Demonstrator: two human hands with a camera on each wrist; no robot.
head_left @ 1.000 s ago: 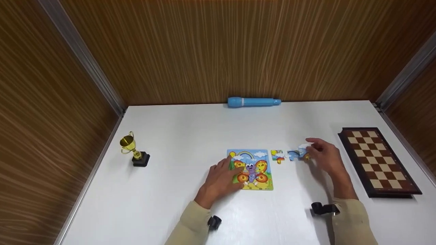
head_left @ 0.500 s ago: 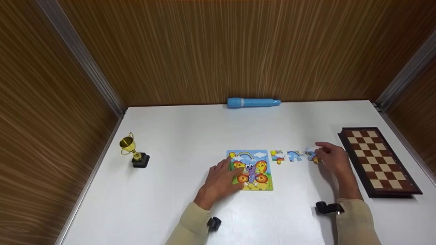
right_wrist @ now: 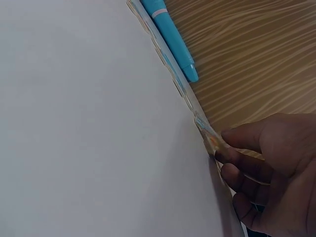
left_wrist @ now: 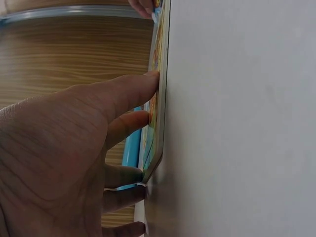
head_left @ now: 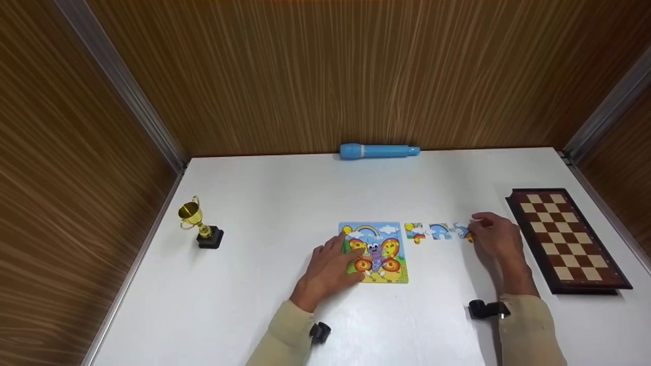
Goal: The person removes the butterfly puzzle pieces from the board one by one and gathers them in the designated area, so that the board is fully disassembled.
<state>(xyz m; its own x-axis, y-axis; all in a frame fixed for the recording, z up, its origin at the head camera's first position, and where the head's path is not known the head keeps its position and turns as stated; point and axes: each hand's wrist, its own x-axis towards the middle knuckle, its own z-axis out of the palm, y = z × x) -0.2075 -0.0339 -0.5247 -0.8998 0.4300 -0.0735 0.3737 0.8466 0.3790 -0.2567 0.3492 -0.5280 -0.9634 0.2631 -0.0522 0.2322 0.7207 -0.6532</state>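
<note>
My left grip lies over the left side of the puzzle board, with the fingers spread and almost straight. It presses on this board and is not closed around it; the thumb touches the near edge. The board lies flat on the white surface, in front of me, and shows a butterfly below a rainbow.

My right grip is nearly closed: the thumb and a finger pinch the third piece by its right end. This piece is the last one in a short row to the right of the board. The sun piece is just beside the board, and the rainbow piece is between the other two. Whether the third piece touches the rainbow piece, I cannot tell.

Farther right, near my right grip, lies a chess board.
</note>
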